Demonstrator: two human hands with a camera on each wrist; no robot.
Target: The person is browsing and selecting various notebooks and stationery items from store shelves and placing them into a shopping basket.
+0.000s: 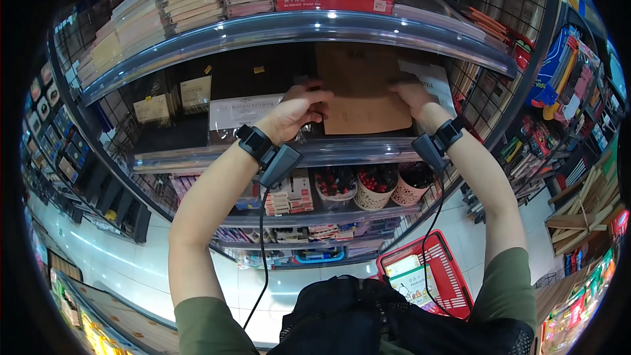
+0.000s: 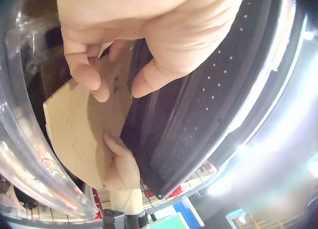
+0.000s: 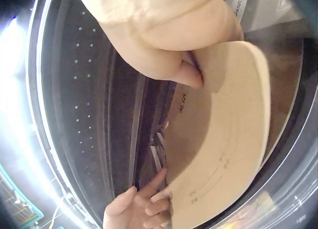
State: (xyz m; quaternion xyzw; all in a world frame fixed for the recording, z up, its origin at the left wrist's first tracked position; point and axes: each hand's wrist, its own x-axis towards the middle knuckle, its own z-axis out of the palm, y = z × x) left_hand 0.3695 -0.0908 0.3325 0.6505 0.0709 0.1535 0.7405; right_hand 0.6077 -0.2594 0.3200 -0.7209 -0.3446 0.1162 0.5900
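Hands apart, support the brown pack (image 1: 365,108) evenly: your right hand (image 1: 415,97) grips one edge; your left hand (image 1: 301,108), loosely bent, touches the other.

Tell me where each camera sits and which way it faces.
Head: worn on the head, facing forward and down at shelves; both arms and hands show.
Left wrist: faces past the left hand towards brown paper goods.
Right wrist: faces past the right hand towards the same goods.
Each wrist view shows both hands.
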